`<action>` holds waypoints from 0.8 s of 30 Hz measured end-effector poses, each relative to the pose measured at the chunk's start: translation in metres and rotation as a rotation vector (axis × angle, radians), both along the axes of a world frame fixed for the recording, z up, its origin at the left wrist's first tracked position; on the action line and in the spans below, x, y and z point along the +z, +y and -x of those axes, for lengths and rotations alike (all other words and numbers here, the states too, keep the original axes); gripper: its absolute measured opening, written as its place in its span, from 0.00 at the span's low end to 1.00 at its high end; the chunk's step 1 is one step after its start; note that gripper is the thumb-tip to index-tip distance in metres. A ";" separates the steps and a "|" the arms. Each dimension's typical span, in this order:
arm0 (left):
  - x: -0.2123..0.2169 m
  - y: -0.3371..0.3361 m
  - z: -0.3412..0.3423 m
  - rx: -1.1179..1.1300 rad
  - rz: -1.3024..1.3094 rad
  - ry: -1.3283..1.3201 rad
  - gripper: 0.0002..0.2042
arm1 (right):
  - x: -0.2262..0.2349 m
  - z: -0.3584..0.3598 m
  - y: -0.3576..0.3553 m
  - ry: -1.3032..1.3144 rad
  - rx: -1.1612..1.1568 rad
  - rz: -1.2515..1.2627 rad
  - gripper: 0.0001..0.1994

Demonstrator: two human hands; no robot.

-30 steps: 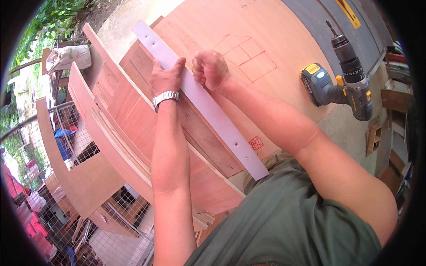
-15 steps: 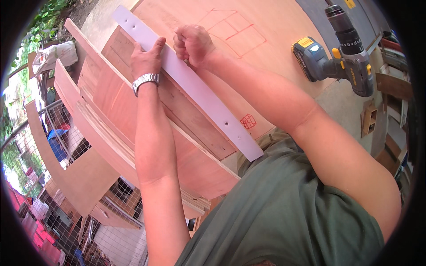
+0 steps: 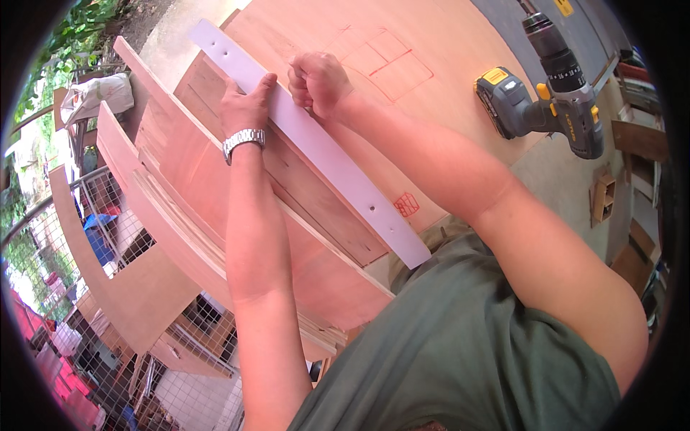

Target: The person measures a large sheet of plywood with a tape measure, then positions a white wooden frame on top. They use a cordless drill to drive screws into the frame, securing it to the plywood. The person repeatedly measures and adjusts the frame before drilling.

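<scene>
A long white strip [image 3: 327,158] with a few small holes near its ends slants from upper left toward my body, on edge over a wooden panel. My left hand [image 3: 248,104], with a metal-band watch [image 3: 244,142] on its wrist, grips the strip's left edge, thumb laid against its face. Most of those fingers are hidden behind my hand. Close by the strip's right edge, my right hand [image 3: 321,85] is closed in a fist, with no object showing from it. Beneath is a plywood sheet [image 3: 460,43] with red line drawings.
A cordless drill [image 3: 535,111] lies at the right on the sheet's edge. Curved plywood pieces [image 3: 176,129] stand to the left, near a wire mesh fence [image 3: 108,359]. A white bag [image 3: 100,97] sits at upper left, and a small wooden box [image 3: 604,197] at far right.
The whole scene has shifted slightly down and right in the picture. My left hand keeps its grip on the strip, and my right hand stays a fist beside it.
</scene>
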State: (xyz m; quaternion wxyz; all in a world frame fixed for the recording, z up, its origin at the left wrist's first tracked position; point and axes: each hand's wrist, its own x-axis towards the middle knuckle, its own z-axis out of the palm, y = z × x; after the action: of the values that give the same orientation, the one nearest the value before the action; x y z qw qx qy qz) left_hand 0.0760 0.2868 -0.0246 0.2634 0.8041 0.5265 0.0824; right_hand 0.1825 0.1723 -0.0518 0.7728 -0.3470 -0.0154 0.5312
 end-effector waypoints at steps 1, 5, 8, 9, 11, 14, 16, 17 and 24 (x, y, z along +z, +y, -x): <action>-0.001 0.000 0.000 0.000 0.000 -0.001 0.41 | 0.001 0.000 0.000 -0.006 -0.001 0.005 0.17; -0.001 0.000 0.000 0.003 -0.033 -0.003 0.43 | 0.003 0.001 0.000 -0.023 -0.010 0.015 0.18; 0.001 0.002 0.002 -0.002 0.039 0.000 0.46 | 0.004 0.001 0.001 0.011 -0.009 0.023 0.18; 0.002 0.002 0.003 -0.009 0.070 -0.018 0.45 | 0.004 0.001 0.000 0.008 -0.005 0.022 0.19; 0.002 0.003 0.003 -0.005 0.078 -0.036 0.40 | 0.004 0.000 0.000 0.016 0.002 0.014 0.19; 0.001 0.004 0.004 -0.009 0.081 -0.016 0.40 | 0.005 0.000 -0.001 0.010 -0.001 0.015 0.19; 0.000 0.003 0.004 -0.001 0.065 -0.045 0.36 | 0.005 0.000 0.000 0.009 0.000 0.012 0.19; -0.001 0.002 0.004 0.007 0.055 -0.050 0.34 | 0.005 0.000 -0.001 0.014 0.003 0.009 0.19; -0.003 0.008 0.012 -0.025 0.120 -0.116 0.33 | 0.003 0.000 -0.001 0.006 0.014 0.010 0.19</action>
State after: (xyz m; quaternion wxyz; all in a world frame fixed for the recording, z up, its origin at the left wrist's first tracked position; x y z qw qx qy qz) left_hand 0.0639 0.2952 -0.0277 0.3423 0.7872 0.5043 0.0937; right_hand 0.1830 0.1717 -0.0485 0.7673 -0.3491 -0.0131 0.5378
